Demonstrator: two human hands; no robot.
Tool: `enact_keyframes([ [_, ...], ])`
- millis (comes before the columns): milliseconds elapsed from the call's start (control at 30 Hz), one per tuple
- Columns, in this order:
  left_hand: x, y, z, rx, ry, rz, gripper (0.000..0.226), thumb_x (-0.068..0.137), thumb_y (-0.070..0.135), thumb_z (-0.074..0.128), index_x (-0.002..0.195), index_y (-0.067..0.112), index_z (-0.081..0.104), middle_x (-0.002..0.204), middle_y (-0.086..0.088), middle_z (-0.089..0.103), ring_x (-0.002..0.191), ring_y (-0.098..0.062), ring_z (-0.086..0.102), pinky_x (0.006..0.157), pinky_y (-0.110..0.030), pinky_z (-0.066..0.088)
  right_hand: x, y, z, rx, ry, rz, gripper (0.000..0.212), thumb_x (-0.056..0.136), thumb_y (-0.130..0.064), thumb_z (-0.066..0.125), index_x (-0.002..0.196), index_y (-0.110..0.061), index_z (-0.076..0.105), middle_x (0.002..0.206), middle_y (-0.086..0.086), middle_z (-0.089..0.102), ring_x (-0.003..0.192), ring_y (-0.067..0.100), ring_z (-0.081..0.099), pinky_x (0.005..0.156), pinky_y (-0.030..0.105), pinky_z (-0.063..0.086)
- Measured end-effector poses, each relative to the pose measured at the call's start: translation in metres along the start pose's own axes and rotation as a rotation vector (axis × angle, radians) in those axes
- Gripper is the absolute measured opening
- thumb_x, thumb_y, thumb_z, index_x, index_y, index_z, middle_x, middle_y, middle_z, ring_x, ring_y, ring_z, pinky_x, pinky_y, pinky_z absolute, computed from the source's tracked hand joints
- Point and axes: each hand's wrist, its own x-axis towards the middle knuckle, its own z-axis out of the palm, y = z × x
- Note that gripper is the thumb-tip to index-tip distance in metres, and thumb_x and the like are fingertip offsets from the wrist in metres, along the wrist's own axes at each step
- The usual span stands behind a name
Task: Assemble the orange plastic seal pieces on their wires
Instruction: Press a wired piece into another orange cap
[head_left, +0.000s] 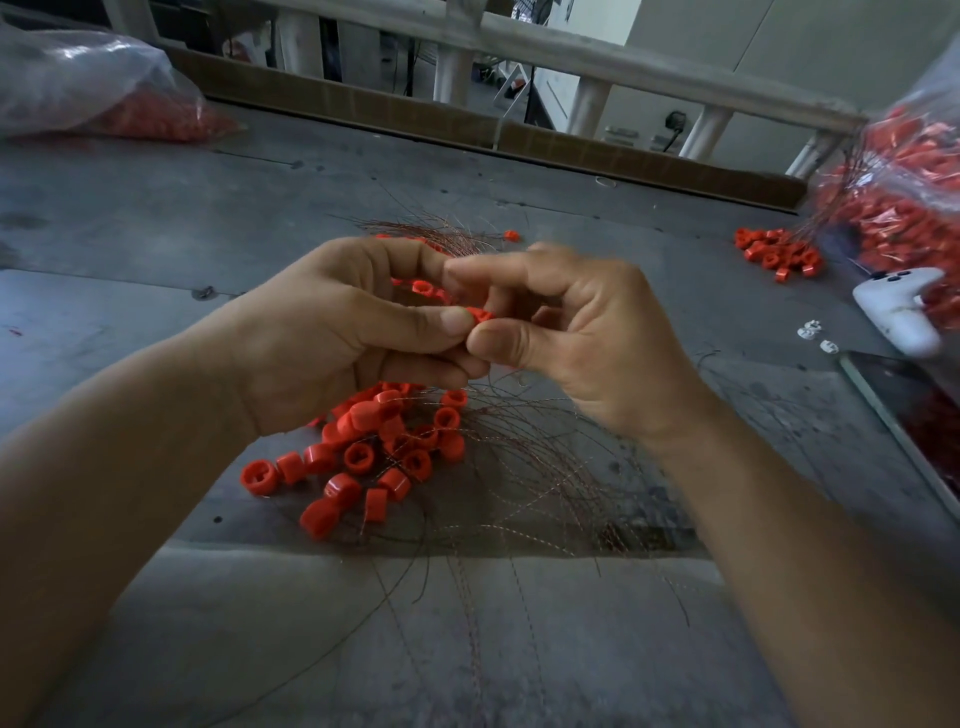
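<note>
Left hand and right hand are bare, thumbnails short and plain; behind the grip both forearms are uncovered.

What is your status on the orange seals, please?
Left hand and right hand pinch one orange seal piece. Loose pile and wires lie below. Nothing blocking.

Your table is a grey, scuffed slab. Right in front of you lies a heap of orange seals, tangled with thin wires that fan out toward you and to your right. A further sheaf lies behind it, with a lone seal just beside. To your right lie a smaller heap, a clear bag of orange parts, a white controller, small white bits and a dark flat panel. Another bag sits far left.
</note>
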Motion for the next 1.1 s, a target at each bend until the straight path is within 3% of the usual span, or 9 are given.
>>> enact_keyframes([
  [133,0.000,0.000,-0.001,-0.033,-0.031,-0.009,0.038,0.058,0.008,0.072,0.094,0.007,0.058,0.066,-0.011,0.068,0.059,-0.017,0.068,0.051,-0.019,0.054,-0.001,-0.001,-0.001,-0.113,-0.066,-0.005,0.015,0.075,-0.031,0.062,0.089,-0.034,0.060,0.080,-0.014,0.052,0.078,-0.002,0.051,0.067,0.011,0.040],
  [200,-0.001,0.000,0.002,-0.005,-0.015,0.047,0.034,0.067,0.013,0.072,0.097,0.009,0.058,0.068,-0.011,0.069,0.061,-0.017,0.069,0.052,-0.019,0.054,-0.001,-0.001,0.001,-0.132,-0.020,-0.009,0.009,0.078,-0.024,0.063,0.087,-0.028,0.063,0.079,-0.013,0.051,0.074,-0.002,0.051,0.065,0.010,0.039],
  [267,-0.002,0.000,0.006,0.083,0.017,0.127,0.046,0.061,0.026,0.067,0.103,0.012,0.056,0.072,-0.012,0.071,0.066,-0.020,0.070,0.055,-0.020,0.054,0.000,-0.002,0.003,-0.150,0.017,-0.013,0.007,0.079,-0.022,0.060,0.084,-0.017,0.064,0.077,-0.014,0.049,0.070,-0.002,0.049,0.063,0.010,0.038],
  [333,-0.003,-0.001,0.010,0.189,0.043,0.201,0.055,0.056,0.029,0.067,0.108,0.017,0.053,0.074,-0.012,0.072,0.067,-0.020,0.071,0.056,-0.021,0.054,0.000,-0.004,0.004,-0.173,0.023,-0.019,0.004,0.080,-0.024,0.060,0.079,-0.020,0.059,0.076,-0.013,0.049,0.069,-0.002,0.049,0.062,0.010,0.038],
  [533,-0.005,-0.004,0.012,0.214,0.033,0.276,0.056,0.060,0.026,0.067,0.113,0.022,0.050,0.072,-0.015,0.071,0.064,-0.023,0.070,0.054,-0.024,0.055,-0.003,-0.006,0.010,-0.172,0.060,-0.018,0.007,0.078,-0.018,0.060,0.075,-0.021,0.055,0.073,-0.016,0.048,0.070,-0.005,0.048,0.064,0.010,0.039],
  [733,-0.003,-0.005,0.011,0.192,0.028,0.233,0.056,0.061,0.022,0.072,0.113,0.021,0.052,0.074,-0.017,0.070,0.065,-0.024,0.070,0.056,-0.024,0.055,-0.003,-0.004,0.010,-0.126,0.032,0.025,0.017,0.081,-0.013,0.064,0.074,-0.025,0.054,0.076,-0.010,0.051,0.070,-0.001,0.049,0.064,0.012,0.041],
  [900,-0.001,-0.004,0.005,0.131,0.034,0.173,0.054,0.057,0.029,0.072,0.107,0.014,0.059,0.073,-0.012,0.071,0.065,-0.022,0.070,0.054,-0.023,0.054,-0.003,-0.006,0.008,-0.068,0.055,0.002,0.017,0.074,-0.016,0.071,0.082,-0.027,0.060,0.076,-0.011,0.052,0.071,-0.002,0.051,0.063,0.010,0.042],
  [967,0.000,-0.003,0.004,0.152,0.059,0.199,0.050,0.055,0.022,0.077,0.102,0.014,0.061,0.070,-0.010,0.070,0.061,-0.020,0.068,0.052,-0.024,0.055,-0.003,-0.006,0.007,-0.061,0.051,0.016,0.026,0.070,-0.023,0.072,0.093,-0.029,0.059,0.082,-0.011,0.055,0.074,-0.001,0.055,0.065,0.012,0.045],
  [1100,0.000,0.002,0.000,0.067,0.106,0.246,0.039,0.062,0.022,0.069,0.099,0.014,0.062,0.071,-0.005,0.070,0.059,-0.014,0.066,0.051,-0.021,0.053,-0.001,-0.006,0.005,0.096,-0.032,0.107,0.026,0.072,-0.034,0.059,0.097,-0.026,0.059,0.077,-0.014,0.064,0.072,-0.003,0.060,0.066,0.014,0.046],
])
